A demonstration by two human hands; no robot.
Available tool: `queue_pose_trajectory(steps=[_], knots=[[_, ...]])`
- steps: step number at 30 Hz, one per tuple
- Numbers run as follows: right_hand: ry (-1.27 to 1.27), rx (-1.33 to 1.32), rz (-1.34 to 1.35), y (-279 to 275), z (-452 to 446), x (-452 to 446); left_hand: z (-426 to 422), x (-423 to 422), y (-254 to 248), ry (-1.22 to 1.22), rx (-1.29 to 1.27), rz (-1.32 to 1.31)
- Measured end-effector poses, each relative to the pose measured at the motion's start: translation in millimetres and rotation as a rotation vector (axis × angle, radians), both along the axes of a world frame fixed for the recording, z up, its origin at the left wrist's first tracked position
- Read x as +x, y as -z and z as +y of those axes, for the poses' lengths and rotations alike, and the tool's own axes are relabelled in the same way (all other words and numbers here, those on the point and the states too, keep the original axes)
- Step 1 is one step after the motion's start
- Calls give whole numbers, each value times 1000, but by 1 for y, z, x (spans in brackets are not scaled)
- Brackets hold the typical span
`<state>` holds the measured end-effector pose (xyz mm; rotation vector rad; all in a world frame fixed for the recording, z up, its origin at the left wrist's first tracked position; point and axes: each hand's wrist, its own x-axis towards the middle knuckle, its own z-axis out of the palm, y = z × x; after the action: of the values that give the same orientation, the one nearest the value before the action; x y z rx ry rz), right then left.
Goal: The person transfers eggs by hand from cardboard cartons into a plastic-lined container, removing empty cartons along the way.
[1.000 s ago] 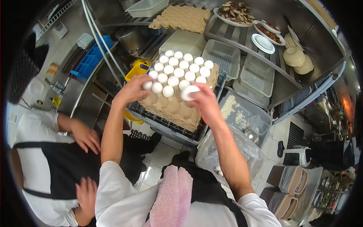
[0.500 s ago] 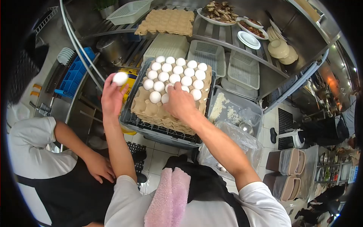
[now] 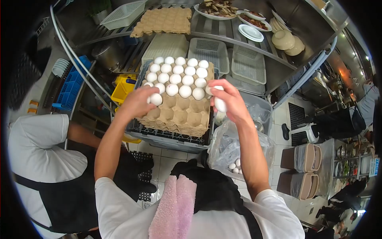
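A stack of cardboard egg trays (image 3: 175,115) stands on a dark crate, and white eggs (image 3: 175,79) fill the far rows of the top tray. Bare cups show along its near side. At the tray's left edge, my left hand (image 3: 137,102) curls its fingers around a white egg (image 3: 156,99) at the near end of the eggs. Just past the right edge, my right hand (image 3: 232,102) grips two white eggs, one between thumb and fingers and another egg (image 3: 220,105) lower against the palm.
A clear plastic bag (image 3: 223,147) with several eggs (image 3: 235,165) lies right of the crate (image 3: 167,143). A steel shelf (image 3: 234,40) behind carries plates of food and a spare egg tray (image 3: 163,22). On the left stands a person in a white shirt (image 3: 43,139).
My left hand has come down from the raised position with its egg to the tray's left side. My right hand has moved from the tray's middle to its right edge, now with eggs.
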<state>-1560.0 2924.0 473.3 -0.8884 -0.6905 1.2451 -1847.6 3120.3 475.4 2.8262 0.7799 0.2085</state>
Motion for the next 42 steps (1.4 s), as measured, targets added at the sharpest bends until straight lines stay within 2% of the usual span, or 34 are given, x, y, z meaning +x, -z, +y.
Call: queue_pose_trajectory(steps=[2,3,4,6,8,10,11,12,14,15,16,17,18,20,22,23,25,26,27,28,29,30,31,32,33,34,35,36,38,39,40,41,42], knots=[[188,32,-988,4,11,-1,14,-10,-13,-2,-621,-287],[333,28,-1441,1,13,-5,15,-16,-19,-96,-901,-457],[345,22,-1436,-5,15,-11,18,-18,-15,-87,-899,-448],[150,-298,-1718,-11,25,-19,21,-20,-1,134,-1382,-971],[112,-353,-1808,-4,40,-25,6,-7,-8,196,-1460,-1038],[45,-464,-1824,-5,47,-30,4,3,-5,106,-1453,-981],[43,-467,-1823,-6,46,-29,11,9,-3,-3,-1283,-789],[67,-451,-1771,-8,45,-27,15,17,-1,-2,-1286,-783],[95,-444,-1717,-5,36,-22,12,41,5,255,66,-476],[202,-332,-1544,-1,27,-15,-2,48,-8,77,-36,-165],[305,-227,-1366,5,16,-6,-9,57,-17,88,-40,-161],[365,-99,-1290,18,5,7,-14,68,-22,18,25,30],[375,-123,-1283,14,-17,14,-18,79,-24,-45,90,222],[108,-283,-493,4,-81,20,-13,85,-17,21,255,228],[161,-372,-403,45,-140,45,-22,97,-35,-44,160,365],[156,-442,-313,73,-168,60,-3,85,-20,18,129,221],[198,-652,-226,140,-222,88,2,72,-31,156,46,-127],[248,-761,-341,178,-249,95,-7,65,-38,126,-37,-289],[292,-863,-458,220,-273,104,-36,59,-48,-22,-231,-420],[239,-979,-389,274,-296,116,-73,59,-58,-165,-503,-522],[277,-1064,-441,323,-316,119,-101,61,-45,-174,-531,-616],[224,-1182,-457,348,-329,119,-132,75,-24,-50,-569,-700],[161,-1293,-480,369,-339,122,-164,88,-3,-60,-758,-664],[146,-1294,-468,393,-346,121,-202,115,17,-69,-919,-564],[249,-1414,-576,417,-353,118,-229,143,48,-22,-1143,-477],[354,-1528,-686,444,-359,118,-250,171,78,-94,-1201,-254],[367,-1609,-628,474,-366,122,-271,202,114,-254,-1392,5],[350,-1609,-616,487,-371,126,-290,222,171,-224,-1334,73],[623,-1555,-298,509,-378,133,-316,254,266,-277,-1277,247],[620,-1570,-287,508,-380,132,-326,264,304,-320,-1241,362],[632,-1570,-167,498,-375,138,-334,274,338,-359,-1204,466],[641,-1564,-55,494,-371,144,-340,281,370,-358,-1215,464],[639,-1576,-66,502,-376,146,-346,284,402,-405,-1194,492]])
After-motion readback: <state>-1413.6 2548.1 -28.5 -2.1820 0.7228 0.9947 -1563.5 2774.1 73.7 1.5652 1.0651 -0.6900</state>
